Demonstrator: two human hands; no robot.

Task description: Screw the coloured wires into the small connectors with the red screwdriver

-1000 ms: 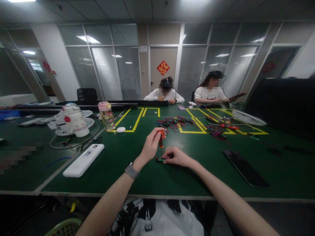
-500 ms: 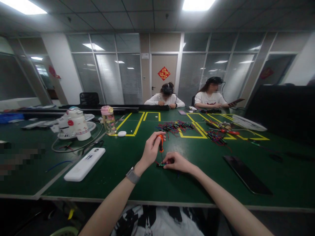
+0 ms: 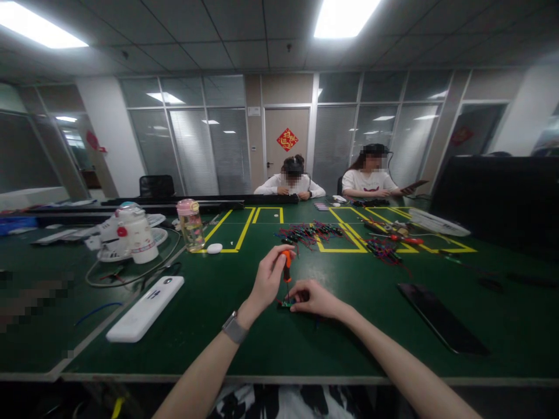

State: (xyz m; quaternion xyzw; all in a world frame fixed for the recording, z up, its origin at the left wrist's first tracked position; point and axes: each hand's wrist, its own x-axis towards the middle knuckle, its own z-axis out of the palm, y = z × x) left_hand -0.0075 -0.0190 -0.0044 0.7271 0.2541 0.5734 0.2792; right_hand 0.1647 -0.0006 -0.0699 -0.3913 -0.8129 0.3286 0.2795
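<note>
An orange and black screwdriver (image 3: 287, 269) stands nearly upright, its handle gripped by the fingers of my left hand (image 3: 268, 273). Its thin shaft points down at a small green circuit board (image 3: 286, 304) on the table. Whether the tip sits in a screw or terminal is too small to tell. My right hand (image 3: 312, 298) pinches the board's right end, with thumb and fingers closed on it. Thin wires show around the board, partly hidden by the right fingers. A grey-banded watch is on my left wrist.
A pile of wired boards (image 3: 310, 233) lies beyond my hands, another bundle (image 3: 386, 249) to its right. A white power bank-like block (image 3: 146, 308) lies left, a dark phone-like slab (image 3: 441, 317) right. A bottle (image 3: 191, 226) and a white kettle-like jug (image 3: 138, 235) stand left. Two people sit opposite.
The camera view has tilted up slightly, so the scene sits lower. My hands keep the same hold on the screwdriver and the board.
</note>
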